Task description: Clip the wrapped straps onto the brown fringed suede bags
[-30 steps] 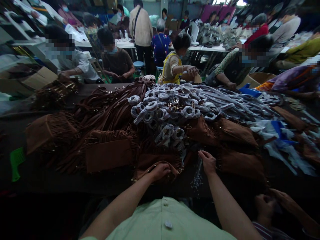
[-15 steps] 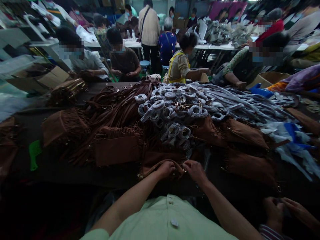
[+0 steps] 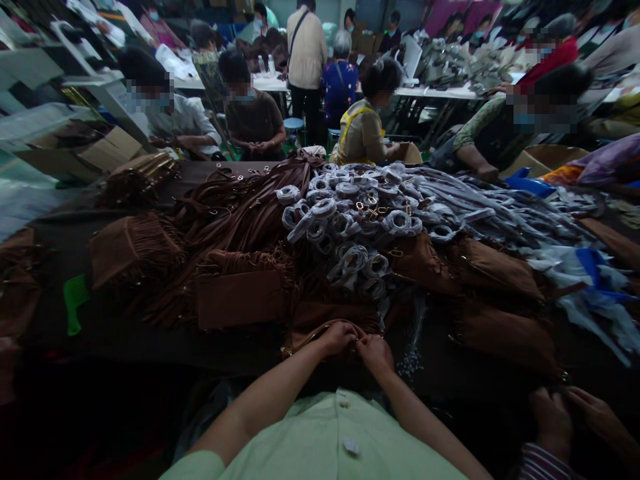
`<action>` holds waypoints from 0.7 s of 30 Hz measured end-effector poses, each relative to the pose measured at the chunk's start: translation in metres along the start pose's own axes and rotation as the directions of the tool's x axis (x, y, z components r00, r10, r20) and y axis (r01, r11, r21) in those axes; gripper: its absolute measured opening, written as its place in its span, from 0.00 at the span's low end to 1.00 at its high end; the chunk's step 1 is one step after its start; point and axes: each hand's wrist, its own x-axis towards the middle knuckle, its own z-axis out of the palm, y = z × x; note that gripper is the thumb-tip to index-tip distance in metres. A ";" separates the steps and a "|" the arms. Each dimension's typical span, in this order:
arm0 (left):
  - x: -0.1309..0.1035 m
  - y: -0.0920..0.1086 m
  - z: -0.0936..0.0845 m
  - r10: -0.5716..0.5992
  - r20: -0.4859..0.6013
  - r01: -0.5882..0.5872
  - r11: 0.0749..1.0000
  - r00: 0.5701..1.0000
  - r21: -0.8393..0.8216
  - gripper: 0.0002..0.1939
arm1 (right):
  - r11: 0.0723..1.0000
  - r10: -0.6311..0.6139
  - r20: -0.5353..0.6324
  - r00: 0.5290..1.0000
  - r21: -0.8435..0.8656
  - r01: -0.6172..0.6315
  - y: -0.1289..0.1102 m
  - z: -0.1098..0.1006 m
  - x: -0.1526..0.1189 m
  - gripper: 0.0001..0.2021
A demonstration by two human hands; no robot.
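A brown fringed bag lies in front of me, its curved edge and gold metal fittings toward my body. My left hand is closed on that edge, with fingers bent over it. Close beside it, my right hand pinches at the same edge near a small shiny fitting; the fingers hide what exactly lies between them. A heap of rolled straps in pale wrapping sits just beyond the bag. Another brown bag lies to the left of it.
A green comb lies at the left. Long brown straps spread behind the bags. More brown bags and torn wrapping are on the right. A neighbour's hands work at lower right. Several people sit across the table.
My right hand has moved left, from the bag's right end to beside my left hand. The left hand keeps its hold. The view has shifted slightly.
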 end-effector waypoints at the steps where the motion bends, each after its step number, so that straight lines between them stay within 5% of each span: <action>1: 0.000 0.000 -0.001 0.004 -0.001 -0.004 0.998 1.000 -0.061 0.09 | 1.000 -0.002 -0.005 1.000 0.003 0.002 0.000 0.002 -0.001 0.13; 6: -0.001 0.007 -0.004 -0.036 0.042 0.046 0.961 0.998 -0.274 0.09 | 0.960 0.044 -0.077 0.996 0.279 -0.021 0.008 0.017 -0.005 0.11; 11: 0.000 0.012 -0.003 -0.034 -0.075 0.008 0.947 0.997 -0.322 0.07 | 0.612 -0.002 -0.024 1.000 0.791 0.021 0.017 0.026 -0.011 0.16; 15: 0.000 0.010 -0.002 -0.009 -0.068 -0.009 0.963 0.998 -0.268 0.05 | 0.694 -0.083 -0.178 0.981 0.696 0.185 0.014 0.021 -0.021 0.13; 21: -0.005 0.017 -0.008 0.047 -0.062 -0.061 0.963 0.997 -0.262 0.07 | 0.658 0.074 -0.199 0.977 0.746 0.101 0.000 0.017 -0.013 0.22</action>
